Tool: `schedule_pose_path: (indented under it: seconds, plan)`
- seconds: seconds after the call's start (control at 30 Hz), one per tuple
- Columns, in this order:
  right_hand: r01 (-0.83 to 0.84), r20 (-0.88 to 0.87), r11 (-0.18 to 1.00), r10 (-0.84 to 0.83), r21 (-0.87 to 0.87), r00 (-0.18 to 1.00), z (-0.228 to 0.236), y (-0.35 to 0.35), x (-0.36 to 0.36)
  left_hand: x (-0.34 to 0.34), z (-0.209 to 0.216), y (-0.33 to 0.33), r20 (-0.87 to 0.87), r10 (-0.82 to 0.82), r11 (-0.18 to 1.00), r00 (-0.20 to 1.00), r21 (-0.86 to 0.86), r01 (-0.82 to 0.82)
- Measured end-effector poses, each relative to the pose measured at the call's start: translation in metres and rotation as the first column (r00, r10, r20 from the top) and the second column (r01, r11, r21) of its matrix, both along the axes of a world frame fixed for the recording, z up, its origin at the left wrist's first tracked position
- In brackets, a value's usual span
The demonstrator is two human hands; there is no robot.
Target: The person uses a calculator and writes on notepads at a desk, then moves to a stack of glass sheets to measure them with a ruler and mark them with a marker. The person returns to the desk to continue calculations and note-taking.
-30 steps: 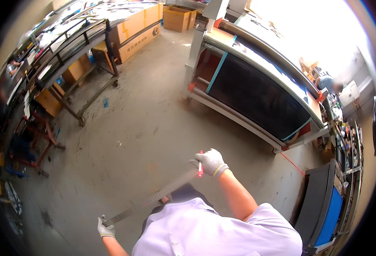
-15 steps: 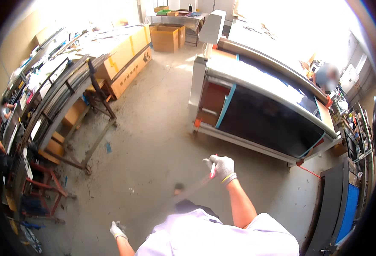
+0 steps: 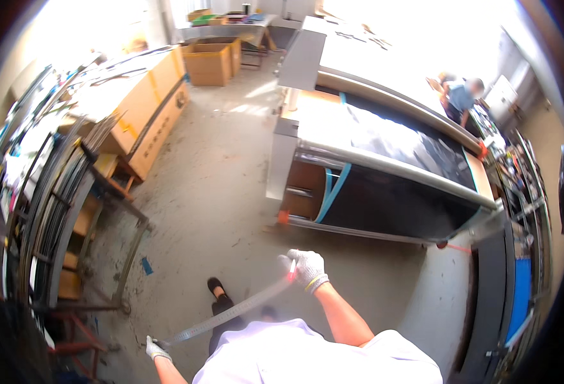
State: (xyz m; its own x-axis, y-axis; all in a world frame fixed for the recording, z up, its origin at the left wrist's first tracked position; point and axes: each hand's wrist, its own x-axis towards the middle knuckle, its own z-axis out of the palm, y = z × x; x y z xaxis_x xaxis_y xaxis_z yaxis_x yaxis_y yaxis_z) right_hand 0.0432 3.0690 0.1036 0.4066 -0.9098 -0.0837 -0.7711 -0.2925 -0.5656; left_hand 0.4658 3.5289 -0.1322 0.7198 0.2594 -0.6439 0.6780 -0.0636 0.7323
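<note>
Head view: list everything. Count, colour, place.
ruler: 1, silvery, lower centre
tool: 1, red-white, ruler's upper end
machine: 1, white, upper right
sheet: 1, black, on machine
open boxes: 2, brown, back
long boxes: 2+, brown, upper left
table: 1, white, back
rack: 1, grey, left
scrap: 1, blue, left floor
cabinet: 1, grey, right
shelving: 1, grey, rightmost
person: 1 clear, blue-clad, beyond machine
shirt: 1, whitish, bottom
shoe: 1 clear, black, above ruler
left hand: 1, whitish-gloved, ruler's lower end
right hand: 1, whitish-gloved, around tool

It's a workshop; large machine (image 3: pixel 384 168), rack (image 3: pixel 72 230), cartons (image 3: pixel 205 68).
</note>
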Motion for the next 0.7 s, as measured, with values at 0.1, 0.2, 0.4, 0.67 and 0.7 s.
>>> schedule_pose_path:
  seconds: [0.1, 0.2, 0.4, 0.67, 0.7]
  plan:
    - [0.054, -0.176, 0.996, -0.066, -0.072, 0.982, 0.006, -0.032, 0.011, 0.058, -0.009, -0.085, -0.204, -0.190, 0.974, 0.960, -0.159, 0.159]
    - [0.049, -0.329, 0.989, -0.093, -0.140, 0.940, 0.005, -0.060, 0.023, 0.111, -0.008, -0.191, -0.243, -0.308, 0.940, 0.920, -0.227, 0.254]
    - [0.085, -0.331, 0.956, -0.180, -0.280, 0.927, 0.007, -0.102, 0.071, 0.239, -0.006, -0.355, -0.230, -0.646, 0.755, 0.728, -0.330, 0.567]
    - [0.171, -0.318, 0.949, -0.253, -0.264, 0.914, 0.034, -0.125, 0.162, 0.350, -0.003, -0.499, -0.265, -0.795, 0.599, 0.546, -0.200, 0.775]
    - [0.185, -0.318, 0.941, -0.274, -0.283, 0.908, 0.035, -0.128, 0.172, 0.362, -0.011, -0.509, -0.250, -0.793, 0.603, 0.555, -0.204, 0.771]
